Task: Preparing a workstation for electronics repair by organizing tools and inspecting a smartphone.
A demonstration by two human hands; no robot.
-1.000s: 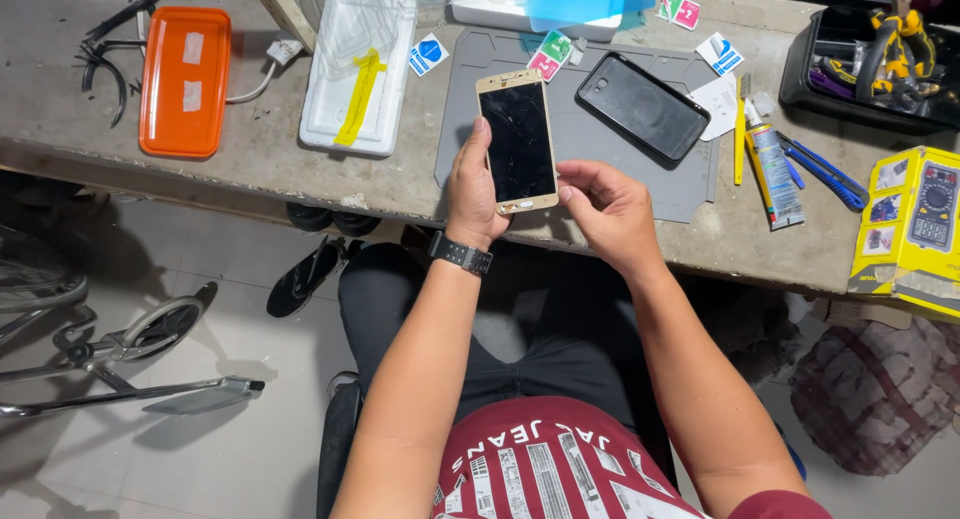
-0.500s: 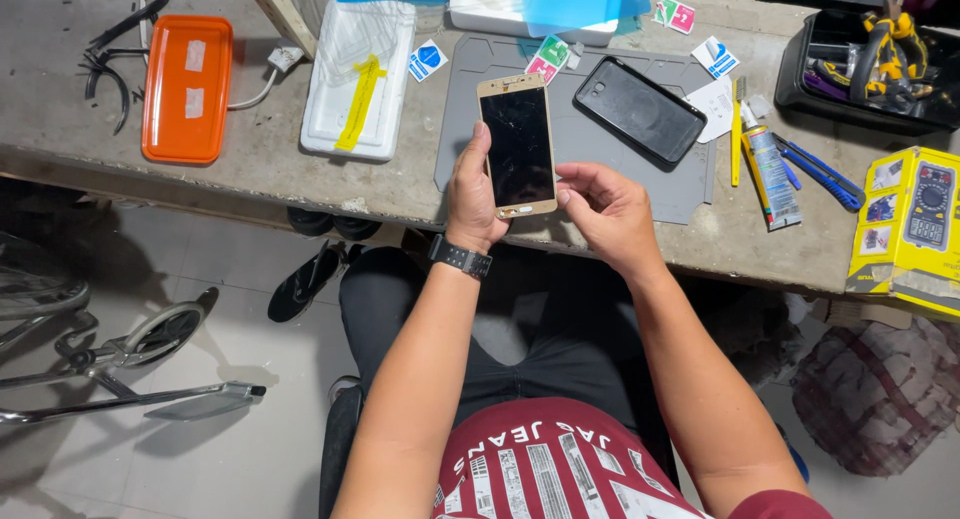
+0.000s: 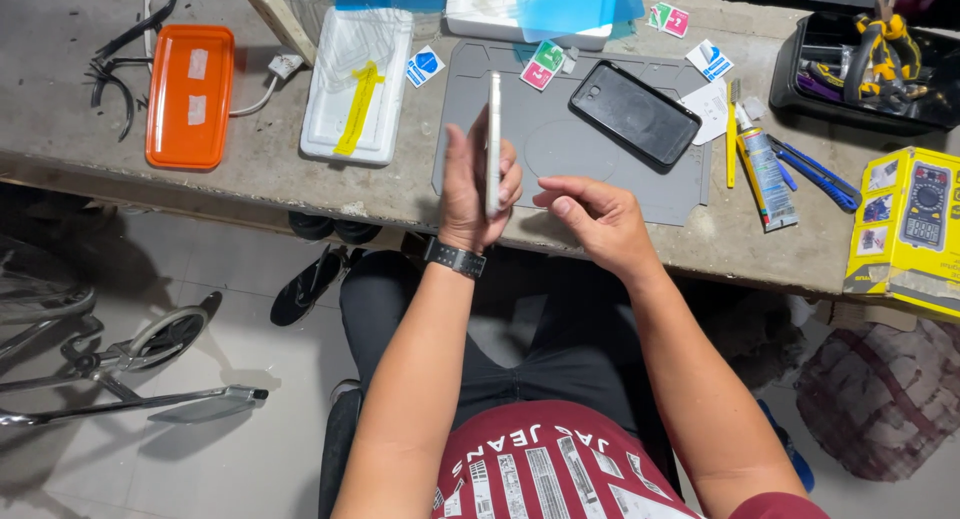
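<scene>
Left hand (image 3: pixel 470 194) — fingers wrapped round a phone (image 3: pixel 493 144) held edge-on above the grey mat (image 3: pixel 520 119); right hand (image 3: pixel 600 219) beside it, fingers loosely curled, holding nothing.

Even, soft daylight; the desk (image 3: pixel 300 194) beyond the hands is sharp, and the floor below them lies in dim shadow.
</scene>
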